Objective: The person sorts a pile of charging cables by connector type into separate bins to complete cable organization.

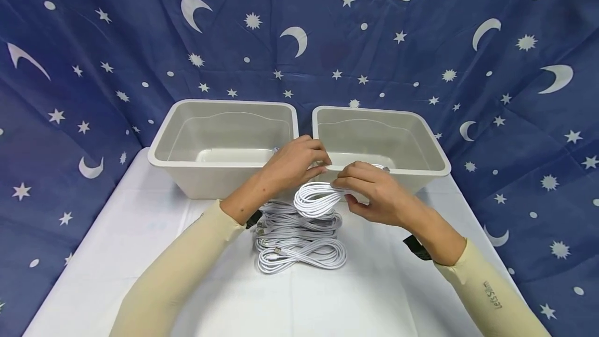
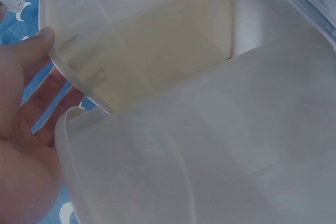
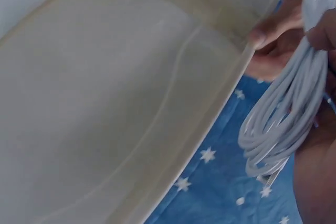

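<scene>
My right hand (image 1: pixel 376 191) pinches one end of a coiled white cable (image 1: pixel 315 199). The coil hangs just in front of the right bin (image 1: pixel 374 115). My left hand (image 1: pixel 297 163) reaches across the left bin (image 1: pixel 224 164) and grips the right bin's near left rim, thumb on one side and fingers on the other, as the left wrist view shows at the rim (image 2: pixel 65 72). Below the hands lies a pile of bundled white cables (image 1: pixel 299 233). The nearest bundle (image 1: pixel 323 254) forms a figure eight with a USB plug showing.
Both off-white bins stand side by side at the back of the white-covered table (image 1: pixel 290 306). A bit of cable (image 1: pixel 381 167) shows inside the right bin behind its front rim. Behind them hangs a dark blue curtain (image 1: pixel 327 30) with moons and stars.
</scene>
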A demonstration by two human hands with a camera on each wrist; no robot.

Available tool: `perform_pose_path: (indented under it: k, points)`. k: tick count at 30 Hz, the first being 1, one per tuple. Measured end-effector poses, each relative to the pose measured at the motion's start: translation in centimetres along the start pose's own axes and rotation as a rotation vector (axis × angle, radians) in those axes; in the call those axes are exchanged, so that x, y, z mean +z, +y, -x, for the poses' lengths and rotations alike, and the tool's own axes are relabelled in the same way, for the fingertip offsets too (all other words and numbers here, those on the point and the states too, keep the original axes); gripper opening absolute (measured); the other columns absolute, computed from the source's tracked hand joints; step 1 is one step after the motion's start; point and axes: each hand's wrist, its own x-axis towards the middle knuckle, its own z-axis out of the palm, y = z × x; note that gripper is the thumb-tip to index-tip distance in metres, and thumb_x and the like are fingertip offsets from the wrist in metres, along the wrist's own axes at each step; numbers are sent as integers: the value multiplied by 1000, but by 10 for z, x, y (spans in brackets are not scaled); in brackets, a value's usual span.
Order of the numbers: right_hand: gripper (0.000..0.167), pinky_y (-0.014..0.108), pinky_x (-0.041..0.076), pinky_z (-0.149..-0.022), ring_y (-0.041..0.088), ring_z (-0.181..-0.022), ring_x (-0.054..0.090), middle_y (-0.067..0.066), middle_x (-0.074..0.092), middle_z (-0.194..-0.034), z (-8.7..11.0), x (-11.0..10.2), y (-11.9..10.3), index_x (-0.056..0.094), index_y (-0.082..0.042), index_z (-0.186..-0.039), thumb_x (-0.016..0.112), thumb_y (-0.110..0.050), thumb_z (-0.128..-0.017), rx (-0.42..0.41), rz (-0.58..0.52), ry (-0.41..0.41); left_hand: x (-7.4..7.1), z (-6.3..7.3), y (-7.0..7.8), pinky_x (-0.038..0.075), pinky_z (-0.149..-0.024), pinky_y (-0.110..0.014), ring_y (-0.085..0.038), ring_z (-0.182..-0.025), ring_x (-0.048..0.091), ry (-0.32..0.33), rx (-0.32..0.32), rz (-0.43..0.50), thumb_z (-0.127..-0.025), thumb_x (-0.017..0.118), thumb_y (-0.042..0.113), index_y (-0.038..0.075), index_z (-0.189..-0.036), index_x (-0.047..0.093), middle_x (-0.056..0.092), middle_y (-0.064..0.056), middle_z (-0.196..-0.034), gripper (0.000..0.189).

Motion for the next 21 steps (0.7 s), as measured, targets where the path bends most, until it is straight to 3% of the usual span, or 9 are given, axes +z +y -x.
perform_pose_path:
  k: [6,12,21]
  points:
    - [39,23,51,-91,20,-101,65,4,71,-112,5,-11,19,75,-5,-118,71,7,-81,43,-86,32,-2,2,-1,51,-93,-32,-17,-107,59,-20,-16,8,-99,77,23,20,-114,83,72,5,-116,16]
    - [40,19,48,-95,21,-105,65,5,72,-115,17,-21,37,76,-6,-120,73,6,-82,195,-119,55,-1,1,-1,51,-94,-33,-19,-107,60,-8,-20,-20,-94,81,11,18,-114,82,73,3,-116,21]
    - [40,18,47,-90,23,-100,68,8,75,-115,33,-28,62,76,-5,-118,74,9,-81,304,-66,90,0,0,-1,51,-88,-32,-18,-102,60,23,-2,4,-97,80,25,18,-104,83,73,4,-113,10]
